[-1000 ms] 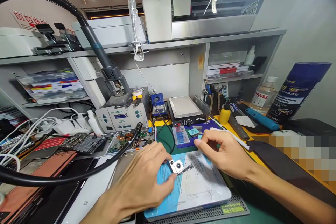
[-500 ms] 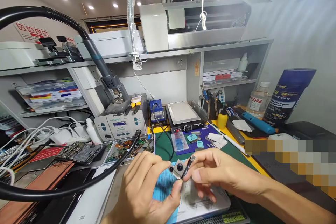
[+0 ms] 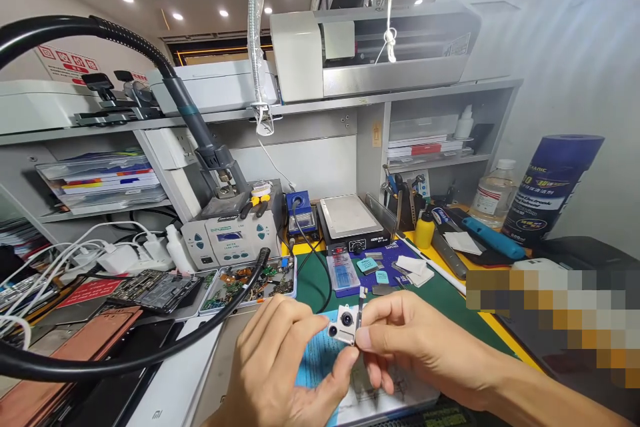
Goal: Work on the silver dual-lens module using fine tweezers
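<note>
A small silver phone camera module (image 3: 344, 325) with two black lenses is held up at the lower middle. My left hand (image 3: 280, 353) has its index fingertip at the module's left edge and its thumb at the lower edge. With thumb and index finger, my right hand (image 3: 407, 333) pinches the module's right side, where a narrow dark flex cable (image 3: 362, 303) sticks upward. Its other fingers are curled below. Under both hands lies a blue-and-white printed sheet or pack (image 3: 313, 363), partly hidden by them.
A black hose (image 3: 150, 373) arcs across the left foreground. Behind the hands are a tray of small circuit parts (image 3: 295, 287), a soldering station (image 3: 245, 233) and a heating plate (image 3: 350, 215). Phones and panels (image 3: 173, 373) lie at left; a spray can (image 3: 550, 193) stands at right.
The camera module has turned so its lenses face me more squarely, and its cable now points nearly straight up. My right thumb has closed onto the module's side.
</note>
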Motion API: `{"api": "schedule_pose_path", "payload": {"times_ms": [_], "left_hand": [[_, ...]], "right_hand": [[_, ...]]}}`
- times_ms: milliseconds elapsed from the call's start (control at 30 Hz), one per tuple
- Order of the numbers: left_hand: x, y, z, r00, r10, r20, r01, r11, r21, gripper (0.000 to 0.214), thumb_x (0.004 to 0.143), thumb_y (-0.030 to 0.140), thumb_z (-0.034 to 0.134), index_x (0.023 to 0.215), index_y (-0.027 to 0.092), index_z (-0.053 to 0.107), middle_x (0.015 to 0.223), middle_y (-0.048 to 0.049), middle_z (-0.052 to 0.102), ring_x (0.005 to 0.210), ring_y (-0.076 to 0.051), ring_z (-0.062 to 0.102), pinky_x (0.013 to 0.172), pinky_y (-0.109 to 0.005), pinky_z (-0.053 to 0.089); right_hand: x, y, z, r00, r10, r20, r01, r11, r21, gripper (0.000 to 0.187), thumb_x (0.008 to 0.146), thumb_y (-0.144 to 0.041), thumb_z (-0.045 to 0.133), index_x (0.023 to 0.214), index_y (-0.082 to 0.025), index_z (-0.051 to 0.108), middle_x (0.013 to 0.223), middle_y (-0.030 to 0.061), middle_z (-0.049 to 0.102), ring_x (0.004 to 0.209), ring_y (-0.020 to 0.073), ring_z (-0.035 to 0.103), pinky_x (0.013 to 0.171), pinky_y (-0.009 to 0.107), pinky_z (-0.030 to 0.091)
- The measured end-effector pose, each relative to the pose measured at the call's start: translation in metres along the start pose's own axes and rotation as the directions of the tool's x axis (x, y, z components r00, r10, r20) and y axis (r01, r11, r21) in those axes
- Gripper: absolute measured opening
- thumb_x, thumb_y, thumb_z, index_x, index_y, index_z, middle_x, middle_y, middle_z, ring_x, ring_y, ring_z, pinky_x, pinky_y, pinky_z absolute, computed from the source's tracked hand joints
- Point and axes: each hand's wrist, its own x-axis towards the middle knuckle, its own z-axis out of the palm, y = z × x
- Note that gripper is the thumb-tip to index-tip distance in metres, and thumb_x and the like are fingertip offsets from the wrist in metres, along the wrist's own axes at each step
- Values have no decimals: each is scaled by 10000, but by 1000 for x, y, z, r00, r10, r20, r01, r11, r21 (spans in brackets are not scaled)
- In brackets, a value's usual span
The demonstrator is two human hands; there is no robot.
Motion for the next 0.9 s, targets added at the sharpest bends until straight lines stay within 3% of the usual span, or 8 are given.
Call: {"api": "schedule_pose_path", "payload": {"times_ms": [233, 333, 500, 900], "left_hand": [[-1, 2, 3, 999, -30, -32, 27, 997, -73, 263, 745, 88, 717, 991, 150, 645, 813, -71, 615, 746, -210, 555, 651, -373, 499], [-1, 1, 0, 999, -41, 33, 44, 993, -109, 287, 757, 35, 675, 1020, 143, 639, 829, -79, 613, 764, -207, 555, 668, -372, 507], [-2, 0, -4, 995, -22, 93, 33, 992, -121, 300, 775, 0, 658, 1037, 145, 640, 837, -84, 623, 763, -204, 556, 667, -371, 506], [1, 0, -3, 994, -19, 112, 48, 965, -258, 255, 781, -26, 666, 991, 113, 626, 816, -75, 612, 756, -178, 561, 649, -333, 496]], "right_hand": [[1, -1, -4, 1000, 16, 20, -17, 998, 53, 219, 748, -282, 792, 675, -88, 719, 663, 67, 708, 511, 102, 602, 500, 200, 473], [0, 0, -6, 999, 22, 28, -23, 998, 62, 176, 729, -245, 783, 682, -85, 728, 773, 97, 732, 525, 103, 622, 498, 205, 492], [-1, 0, -7, 999, 14, 29, -15, 998, 58, 151, 734, -219, 777, 682, -86, 727, 766, 98, 736, 528, 107, 633, 503, 205, 506], [-2, 1, -8, 998, 4, 64, -9, 997, 76, 185, 785, -230, 786, 711, -75, 714, 772, 99, 727, 544, 111, 650, 517, 212, 517]]}}
